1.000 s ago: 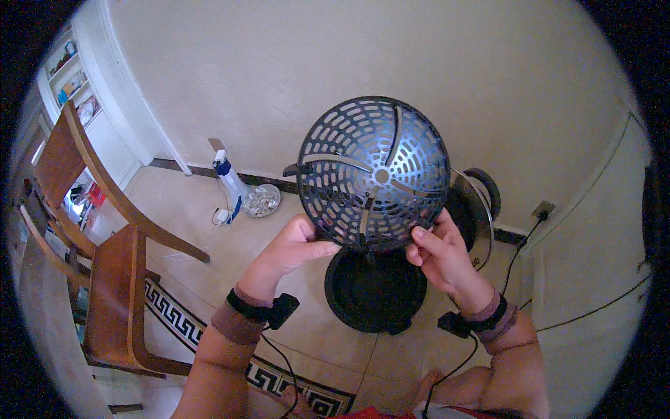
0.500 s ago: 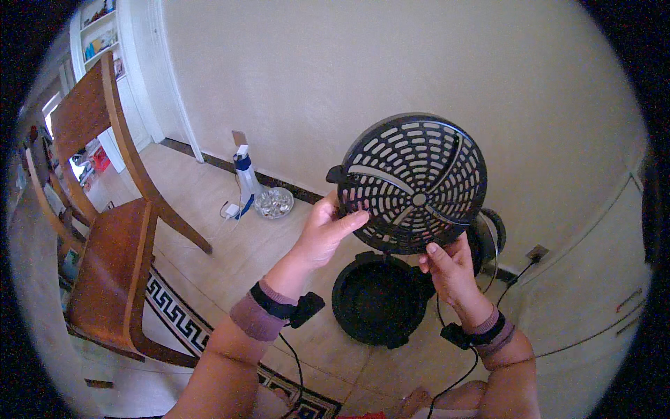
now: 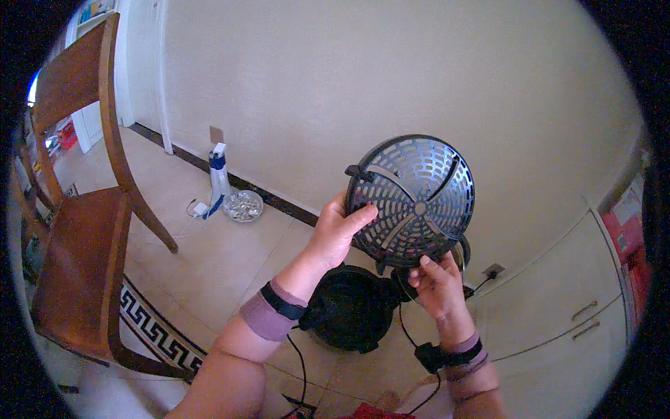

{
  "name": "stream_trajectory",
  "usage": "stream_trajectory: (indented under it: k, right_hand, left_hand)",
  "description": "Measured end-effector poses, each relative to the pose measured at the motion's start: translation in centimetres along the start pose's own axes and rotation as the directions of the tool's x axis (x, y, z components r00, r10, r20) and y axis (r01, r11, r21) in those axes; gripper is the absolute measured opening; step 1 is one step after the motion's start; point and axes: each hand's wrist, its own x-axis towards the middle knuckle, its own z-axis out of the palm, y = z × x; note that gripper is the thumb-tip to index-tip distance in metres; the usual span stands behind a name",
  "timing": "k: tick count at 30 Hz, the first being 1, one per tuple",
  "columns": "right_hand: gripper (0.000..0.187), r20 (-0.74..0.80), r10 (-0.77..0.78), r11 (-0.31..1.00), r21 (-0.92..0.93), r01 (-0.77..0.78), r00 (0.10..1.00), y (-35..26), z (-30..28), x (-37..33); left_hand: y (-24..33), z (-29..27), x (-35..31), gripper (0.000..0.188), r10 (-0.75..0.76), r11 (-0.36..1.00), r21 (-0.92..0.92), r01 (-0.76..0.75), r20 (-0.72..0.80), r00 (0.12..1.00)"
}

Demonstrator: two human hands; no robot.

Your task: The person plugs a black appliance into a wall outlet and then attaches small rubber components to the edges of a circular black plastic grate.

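I hold up a round black slotted air fryer crisper plate, tilted, with dark tabs on its rim. My left hand grips its left edge, thumb lying over the slotted face. At the bottom edge, my right hand pinches the rim between thumb and fingers. Below the plate, a round black pan sits on the floor, its upper part overlapped by my left forearm and the plate. Behind my right hand a dark round object with a shiny rim is mostly hidden.
A wooden chair stands at the left. Against the wall are a white and blue upright device and a clear bowl of small items. A pale cabinet fills the right, near a plugged-in wall socket. Cables hang from both wristbands.
The view has turned to the right, so the chair and bowl shift left. The crisper plate has been tilted, and its face now catches a bluish light. Both hands keep their grip.
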Motion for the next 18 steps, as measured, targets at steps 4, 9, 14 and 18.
stream_trajectory:
  k: [4,9,14,18]
  right_hand:
    - [0.038,-0.078,-0.124,0.991,-0.065,0.119,0.989,0.8,-1.0,-0.5]
    - [0.04,-0.025,-0.125,0.99,-0.074,0.123,0.992,-0.4,-1.2,0.2]
    - [0.041,0.011,-0.072,0.997,0.009,0.072,0.997,-0.4,-2.0,1.1]
    - [0.031,0.009,-0.097,0.995,0.017,0.097,0.995,-0.5,-1.9,1.4]
  left_hand:
    - [-1.0,0.0,0.7,0.031,-0.04,0.998,0.042,0.04,0.022,0.999]
    - [-2.4,-0.2,0.9,0.037,-0.084,0.995,-0.047,0.083,-0.019,0.996]
    - [-2.8,-0.6,1.5,0.037,-0.15,0.986,-0.078,0.146,-0.04,0.988]
    - [-3.3,-1.1,1.7,0.043,-0.185,0.98,-0.086,0.182,-0.032,0.982]
